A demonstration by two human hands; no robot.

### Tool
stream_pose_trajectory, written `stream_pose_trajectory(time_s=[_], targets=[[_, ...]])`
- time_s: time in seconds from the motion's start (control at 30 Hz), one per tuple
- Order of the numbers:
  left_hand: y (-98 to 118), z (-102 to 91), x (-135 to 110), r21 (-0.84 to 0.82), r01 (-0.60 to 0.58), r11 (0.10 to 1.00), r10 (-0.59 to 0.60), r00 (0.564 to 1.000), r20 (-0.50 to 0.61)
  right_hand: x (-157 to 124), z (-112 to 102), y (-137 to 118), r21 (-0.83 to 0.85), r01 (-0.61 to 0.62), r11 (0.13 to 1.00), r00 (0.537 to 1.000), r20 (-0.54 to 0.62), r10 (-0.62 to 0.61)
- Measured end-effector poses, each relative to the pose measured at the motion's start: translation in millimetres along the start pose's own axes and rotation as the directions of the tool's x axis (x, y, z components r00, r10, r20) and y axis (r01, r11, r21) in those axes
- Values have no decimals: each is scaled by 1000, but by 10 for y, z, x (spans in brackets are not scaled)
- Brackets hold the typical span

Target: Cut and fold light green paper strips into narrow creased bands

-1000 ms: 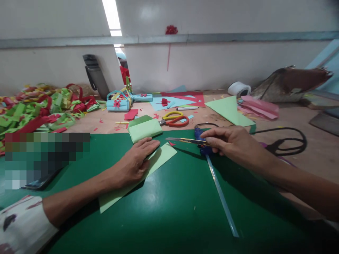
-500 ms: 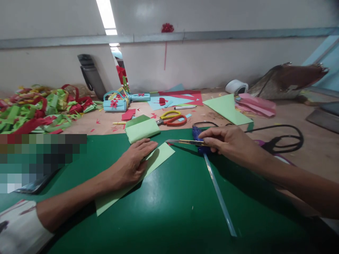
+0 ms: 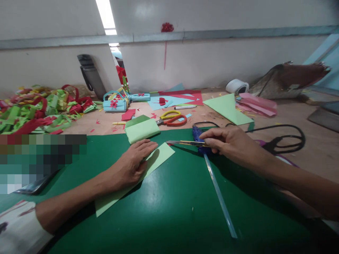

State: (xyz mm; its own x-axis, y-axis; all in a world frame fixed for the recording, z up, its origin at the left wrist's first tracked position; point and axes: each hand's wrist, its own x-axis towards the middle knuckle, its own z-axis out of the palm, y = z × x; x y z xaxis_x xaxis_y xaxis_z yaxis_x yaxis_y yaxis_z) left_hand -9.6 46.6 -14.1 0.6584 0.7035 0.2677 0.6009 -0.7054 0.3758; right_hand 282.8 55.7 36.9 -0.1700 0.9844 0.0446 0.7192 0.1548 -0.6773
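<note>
My left hand (image 3: 135, 160) lies with fingers stretched over a light green paper strip (image 3: 156, 158) and presses it on the green mat (image 3: 164, 211). Its fingers also reach the lower edge of a folded green paper piece (image 3: 143, 131). Pinched in my right hand (image 3: 222, 141) is a craft knife (image 3: 192, 143), its blade pointing left, close to the strip's upper corner. Under that hand a blue glue gun (image 3: 197, 134) rests on the mat, partly hidden. A clear glue stick (image 3: 219, 195) sticks out of it toward the front.
Scissors (image 3: 177, 120) with yellow and red handles lie behind the mat, beside a white pen (image 3: 185, 107). Small blue boxes (image 3: 114, 105), a heap of coloured strips (image 3: 39, 109), a dark bottle (image 3: 91, 76) and a brown bag (image 3: 286, 81) line the back. A black cable (image 3: 299, 132) curls at right.
The craft knife's blade tip has shifted very slightly to the right. My left hand and the paper strip keep their places.
</note>
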Motion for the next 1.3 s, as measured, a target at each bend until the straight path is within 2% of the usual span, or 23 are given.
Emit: stream_pose_trajectory(time_s=[0.33,0.67,0.87,1.17,1.3], targets=[[40,-32,3,5,14,1000,-14,1000,-13,-104,-38,-62,-55,28,998,1000,5,-27],[33,-28,-1,-41,-21,999,21,1000,6,-322,-21,-89,-59,127,990,992,11,-127],[69,-73,10,-122,30,992,-29,1000,9,-229,-46,-52,-68,-11,998,1000,-16,10],[54,-51,10,-120,5,993,-7,1000,-12,-118,46,-89,36,-116,993,981,162,109],[44,-39,16,-141,38,989,-41,999,-15,-126,62,-152,63,-178,982,930,337,147]])
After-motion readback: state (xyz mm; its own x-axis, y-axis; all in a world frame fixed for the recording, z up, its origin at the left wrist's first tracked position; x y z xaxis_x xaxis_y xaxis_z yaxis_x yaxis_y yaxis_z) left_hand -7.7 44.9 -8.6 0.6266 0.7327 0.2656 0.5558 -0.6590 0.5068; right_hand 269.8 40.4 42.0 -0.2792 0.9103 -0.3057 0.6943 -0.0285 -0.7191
